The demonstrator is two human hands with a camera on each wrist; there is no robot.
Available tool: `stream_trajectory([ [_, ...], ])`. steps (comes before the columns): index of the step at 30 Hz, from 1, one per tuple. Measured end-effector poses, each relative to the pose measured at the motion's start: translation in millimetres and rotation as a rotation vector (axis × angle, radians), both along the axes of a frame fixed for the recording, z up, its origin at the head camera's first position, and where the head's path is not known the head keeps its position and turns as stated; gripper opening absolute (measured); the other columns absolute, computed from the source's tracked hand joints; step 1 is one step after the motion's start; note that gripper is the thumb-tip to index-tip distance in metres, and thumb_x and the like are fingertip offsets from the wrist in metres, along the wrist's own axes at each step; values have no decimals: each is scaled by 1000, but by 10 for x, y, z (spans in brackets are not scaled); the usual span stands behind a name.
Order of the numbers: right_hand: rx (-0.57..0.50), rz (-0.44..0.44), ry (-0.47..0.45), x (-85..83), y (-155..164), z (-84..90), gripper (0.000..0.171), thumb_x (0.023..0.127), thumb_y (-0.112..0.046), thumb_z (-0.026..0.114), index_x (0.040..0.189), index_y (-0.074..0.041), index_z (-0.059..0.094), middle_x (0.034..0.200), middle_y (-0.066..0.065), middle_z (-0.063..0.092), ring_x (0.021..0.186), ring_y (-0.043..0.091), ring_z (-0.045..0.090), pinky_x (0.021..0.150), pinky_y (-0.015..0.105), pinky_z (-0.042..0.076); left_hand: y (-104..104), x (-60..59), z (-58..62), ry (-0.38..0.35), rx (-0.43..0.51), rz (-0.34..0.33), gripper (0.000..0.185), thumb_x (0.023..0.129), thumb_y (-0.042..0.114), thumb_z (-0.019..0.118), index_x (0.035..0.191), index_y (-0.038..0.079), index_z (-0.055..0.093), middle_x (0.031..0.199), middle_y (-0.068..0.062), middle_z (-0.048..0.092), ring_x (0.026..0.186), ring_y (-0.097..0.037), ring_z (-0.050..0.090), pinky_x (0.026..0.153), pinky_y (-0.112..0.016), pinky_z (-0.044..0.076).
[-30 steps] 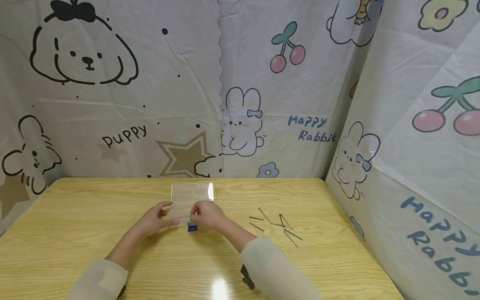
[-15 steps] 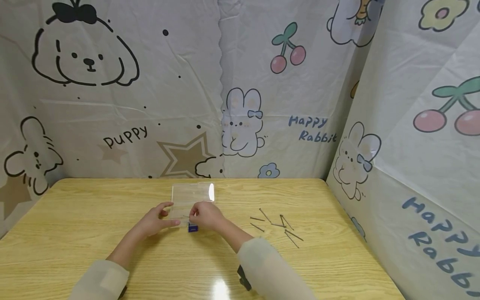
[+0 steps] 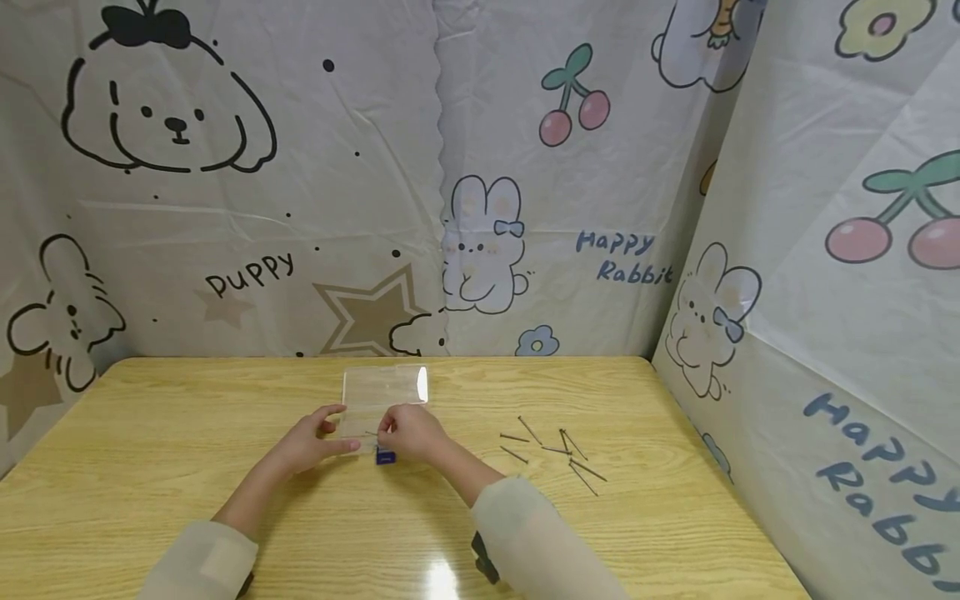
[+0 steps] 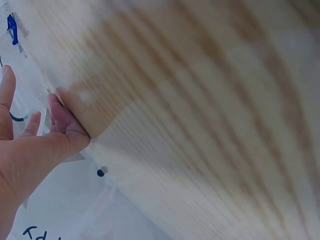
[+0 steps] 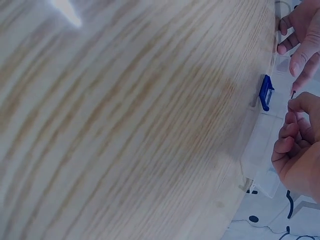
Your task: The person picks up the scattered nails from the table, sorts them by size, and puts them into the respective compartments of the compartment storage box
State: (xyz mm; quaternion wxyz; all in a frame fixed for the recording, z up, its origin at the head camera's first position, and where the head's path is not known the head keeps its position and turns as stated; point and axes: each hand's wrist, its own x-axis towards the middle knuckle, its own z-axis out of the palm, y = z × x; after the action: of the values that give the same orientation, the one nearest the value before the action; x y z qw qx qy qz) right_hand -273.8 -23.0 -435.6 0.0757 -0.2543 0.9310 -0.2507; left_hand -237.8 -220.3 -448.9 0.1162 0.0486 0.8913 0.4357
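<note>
A clear plastic box [image 3: 384,392] with a blue latch [image 3: 385,455] lies on the wooden table [image 3: 150,433], its lid laid back. My left hand [image 3: 311,440] holds the box's left side between thumb and fingers. My right hand [image 3: 408,431] hovers over the box's near part and pinches a thin nail [image 3: 370,432] in curled fingertips. The right wrist view shows the blue latch [image 5: 266,92], the right hand [image 5: 297,147] and the left hand's fingers [image 5: 300,30]. In the left wrist view my left hand [image 4: 30,142] touches the clear box [image 4: 27,80].
Several loose nails [image 3: 558,450] lie scattered on the table to the right of my right hand. Cartoon-printed sheets [image 3: 480,183] wall in the table at the back and the right side.
My right hand has edged slightly left over the box with the nail. My left hand and the box have stayed put.
</note>
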Motion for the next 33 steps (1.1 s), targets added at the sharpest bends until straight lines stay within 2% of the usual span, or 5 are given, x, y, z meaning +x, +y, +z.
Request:
stream_trajectory([
  [13, -8, -23, -23, 10, 0, 0, 7, 83, -16, 62, 82, -12, 67, 63, -9, 51, 52, 4, 44, 49, 17, 35, -5, -3, -16, -7, 9, 7, 82, 83, 40, 69, 143, 2, 28, 132, -35, 39, 123, -48, 40, 95, -58, 40],
  [21, -4, -25, -22, 3, 3, -13, 7, 84, -17, 62, 82, -11, 67, 64, -9, 51, 53, 4, 44, 49, 17, 36, -7, -12, 3, 15, 6, -17, 83, 84, 39, 69, 143, -2, 27, 130, -37, 40, 122, -50, 40, 94, -58, 42],
  [33, 4, -28, -19, 5, -2, -8, 10, 86, -18, 62, 86, -11, 68, 65, -9, 53, 54, 3, 45, 51, 16, 36, -3, -2, -10, 3, 6, 2, 83, 83, 41, 69, 143, 0, 29, 131, -36, 41, 122, -50, 40, 96, -59, 39],
])
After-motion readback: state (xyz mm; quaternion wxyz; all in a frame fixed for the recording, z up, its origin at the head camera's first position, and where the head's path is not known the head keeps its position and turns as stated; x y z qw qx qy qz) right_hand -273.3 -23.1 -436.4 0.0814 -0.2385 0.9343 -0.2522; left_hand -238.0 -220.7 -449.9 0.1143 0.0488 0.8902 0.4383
